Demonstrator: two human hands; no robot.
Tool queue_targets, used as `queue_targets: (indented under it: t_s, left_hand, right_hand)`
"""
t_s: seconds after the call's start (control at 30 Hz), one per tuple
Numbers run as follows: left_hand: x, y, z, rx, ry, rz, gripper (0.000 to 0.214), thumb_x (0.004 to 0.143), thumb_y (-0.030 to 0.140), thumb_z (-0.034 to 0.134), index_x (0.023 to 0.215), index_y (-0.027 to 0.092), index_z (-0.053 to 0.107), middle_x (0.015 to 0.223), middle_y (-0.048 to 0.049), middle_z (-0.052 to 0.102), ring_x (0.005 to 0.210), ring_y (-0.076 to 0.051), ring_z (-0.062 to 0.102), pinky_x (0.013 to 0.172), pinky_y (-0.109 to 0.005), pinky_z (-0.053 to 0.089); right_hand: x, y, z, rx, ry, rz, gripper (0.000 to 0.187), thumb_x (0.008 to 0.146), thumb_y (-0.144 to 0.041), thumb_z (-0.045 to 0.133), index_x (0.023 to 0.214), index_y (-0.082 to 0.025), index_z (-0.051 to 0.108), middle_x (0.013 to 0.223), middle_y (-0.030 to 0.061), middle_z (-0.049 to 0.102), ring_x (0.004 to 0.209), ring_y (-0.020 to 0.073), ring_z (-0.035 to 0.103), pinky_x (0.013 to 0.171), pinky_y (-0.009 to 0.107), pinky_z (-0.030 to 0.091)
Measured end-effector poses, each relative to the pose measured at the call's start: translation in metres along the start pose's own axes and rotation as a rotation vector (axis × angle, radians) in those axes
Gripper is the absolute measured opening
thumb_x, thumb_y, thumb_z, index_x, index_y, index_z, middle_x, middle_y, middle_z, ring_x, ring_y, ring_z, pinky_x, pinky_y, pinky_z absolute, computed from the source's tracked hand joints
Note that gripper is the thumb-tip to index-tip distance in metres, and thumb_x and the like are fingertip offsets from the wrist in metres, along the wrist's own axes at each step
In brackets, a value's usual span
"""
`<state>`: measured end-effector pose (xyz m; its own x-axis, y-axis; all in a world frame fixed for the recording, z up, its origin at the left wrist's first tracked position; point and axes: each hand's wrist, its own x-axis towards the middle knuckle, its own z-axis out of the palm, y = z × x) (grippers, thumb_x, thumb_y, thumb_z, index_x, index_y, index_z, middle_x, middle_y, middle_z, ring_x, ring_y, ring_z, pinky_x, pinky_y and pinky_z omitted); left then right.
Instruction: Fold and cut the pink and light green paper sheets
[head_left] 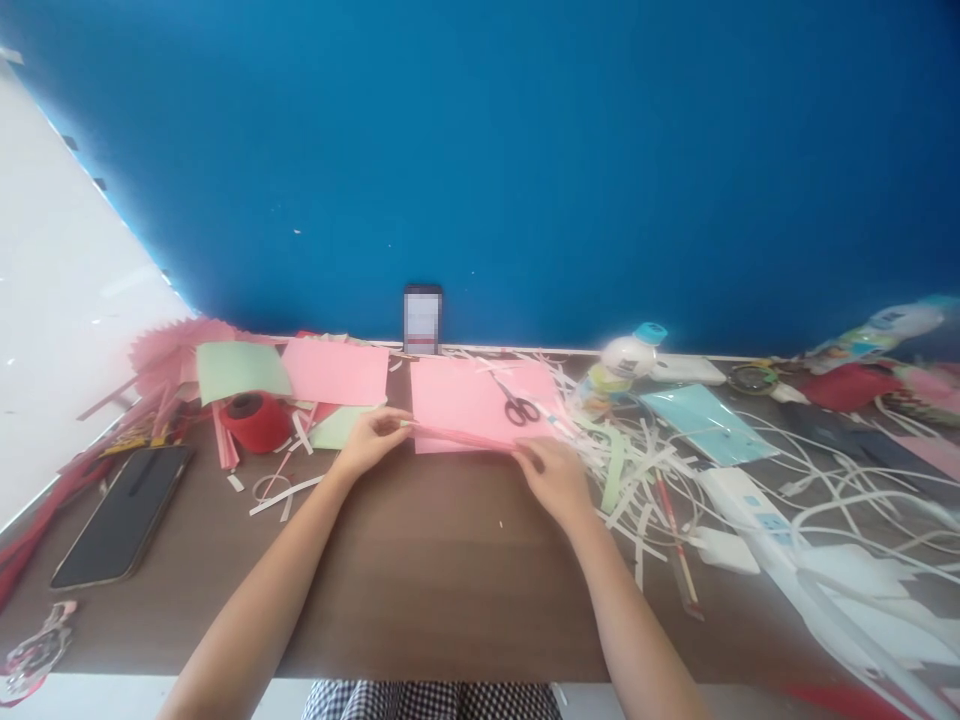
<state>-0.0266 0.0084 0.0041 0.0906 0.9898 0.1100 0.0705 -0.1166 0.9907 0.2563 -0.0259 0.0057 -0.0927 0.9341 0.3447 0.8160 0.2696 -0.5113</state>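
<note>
The person is pressing both hands onto the near edge of a pink paper sheet [469,405] lying flat on the brown table [420,570], just in front of the phone propped against the blue wall [422,318]. The left hand [371,440] is pinching the sheet's near left corner with curled fingers; the right hand [551,478] is resting flatter on the folded strip at the near right end. Black-handled scissors [517,405] are lying on the sheet's far right part. The paper looks thin, light and limp, likely creasing readily and tearing if tugged, so gripping it at both ends of the folded edge seems soundest. A red ribbon spool [256,420] is sitting to the left, and white paper strips [637,470] are piling up to the right.
</note>
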Motion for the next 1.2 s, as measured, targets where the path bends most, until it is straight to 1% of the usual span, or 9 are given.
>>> queue_targets:
  t_s: [0.13, 0.27, 0.33, 0.43, 0.57, 0.73, 0.83, 1.0, 1.2]
  left_hand:
    - [-0.003, -0.002, 0.006, 0.118, -0.151, 0.108, 0.017, 0.07, 0.031, 0.062, 0.078, 0.017, 0.067, 0.084, -0.008, 0.068, 0.079, -0.02, 0.062, 0.074, -0.028, 0.048]
    - [-0.002, -0.01, 0.006, 0.3, -0.211, 0.222, 0.018, 0.076, 0.029, 0.053, 0.08, 0.016, 0.065, 0.087, -0.0069, 0.067, 0.086, -0.019, 0.061, 0.08, -0.032, 0.047]
    - [-0.004, -0.011, 0.008, 0.498, -0.218, 0.361, 0.018, 0.078, 0.024, 0.05, 0.087, 0.017, 0.064, 0.092, -0.0061, 0.066, 0.093, -0.019, 0.058, 0.087, -0.036, 0.042]
    - [-0.009, -0.006, 0.021, 0.842, -0.22, 0.61, 0.025, 0.078, 0.022, 0.051, 0.102, 0.022, 0.059, 0.104, -0.0056, 0.062, 0.103, -0.02, 0.051, 0.095, -0.043, 0.032]
    - [-0.014, -0.006, 0.04, 1.036, -0.265, 0.787, 0.021, 0.085, 0.02, 0.042, 0.098, 0.021, 0.059, 0.096, -0.0047, 0.062, 0.092, -0.017, 0.052, 0.084, -0.034, 0.037]
    - [-0.013, -0.015, 0.041, 1.122, -0.243, 0.793, 0.023, 0.088, 0.019, 0.038, 0.093, 0.019, 0.06, 0.084, -0.0052, 0.058, 0.078, -0.015, 0.05, 0.065, -0.027, 0.038]
    - [-0.012, -0.016, 0.04, 1.196, -0.275, 0.735, 0.023, 0.087, 0.018, 0.038, 0.09, 0.02, 0.061, 0.075, -0.004, 0.054, 0.071, -0.015, 0.048, 0.06, -0.027, 0.036]
    - [-0.015, -0.008, 0.047, 1.258, -0.349, 0.692, 0.028, 0.086, 0.016, 0.039, 0.106, 0.027, 0.055, 0.078, -0.0039, 0.049, 0.075, -0.016, 0.046, 0.063, -0.027, 0.036]
    - [-0.016, -0.005, 0.045, 1.235, -0.395, 0.635, 0.03, 0.084, 0.014, 0.04, 0.104, 0.029, 0.057, 0.084, -0.004, 0.05, 0.079, -0.016, 0.047, 0.066, -0.027, 0.037]
  right_hand:
    - [-0.001, -0.012, 0.006, -0.193, 0.11, -0.288, 0.025, 0.079, -0.035, 0.053, 0.1, -0.023, 0.061, 0.106, 0.0056, 0.062, 0.104, 0.0247, 0.05, 0.095, 0.043, 0.026]
    - [-0.001, -0.018, 0.016, -0.194, 0.13, -0.455, 0.018, 0.086, -0.022, 0.045, 0.087, -0.019, 0.062, 0.081, 0.0042, 0.066, 0.079, 0.0176, 0.056, 0.079, 0.034, 0.036]
    - [-0.002, -0.016, 0.02, -0.224, 0.133, -0.512, 0.02, 0.086, -0.016, 0.042, 0.081, -0.017, 0.062, 0.075, 0.0051, 0.065, 0.073, 0.0167, 0.054, 0.07, 0.03, 0.037]
    - [-0.002, -0.016, 0.023, -0.289, 0.132, -0.594, 0.021, 0.085, -0.012, 0.041, 0.079, -0.015, 0.061, 0.072, 0.0061, 0.062, 0.072, 0.0168, 0.052, 0.066, 0.029, 0.036]
    - [-0.005, -0.02, 0.028, -0.328, 0.116, -0.671, 0.02, 0.085, -0.01, 0.041, 0.078, -0.015, 0.06, 0.071, 0.0056, 0.059, 0.07, 0.016, 0.05, 0.066, 0.029, 0.036]
    - [-0.007, -0.02, 0.031, -0.357, 0.062, -0.668, 0.023, 0.085, -0.008, 0.037, 0.085, -0.015, 0.059, 0.077, 0.0071, 0.058, 0.075, 0.0176, 0.05, 0.067, 0.03, 0.036]
    - [-0.007, -0.02, 0.031, -0.366, -0.036, -0.635, 0.024, 0.084, -0.006, 0.036, 0.086, -0.016, 0.058, 0.076, 0.0068, 0.055, 0.072, 0.0176, 0.048, 0.064, 0.03, 0.036]
    - [-0.006, -0.023, 0.029, -0.388, -0.156, -0.545, 0.023, 0.081, -0.004, 0.038, 0.085, -0.016, 0.057, 0.075, 0.0059, 0.052, 0.071, 0.0176, 0.045, 0.063, 0.029, 0.034]
    - [-0.008, -0.017, 0.024, -0.371, -0.166, -0.507, 0.019, 0.084, -0.01, 0.039, 0.079, -0.016, 0.056, 0.076, 0.006, 0.052, 0.072, 0.0177, 0.047, 0.064, 0.029, 0.035]
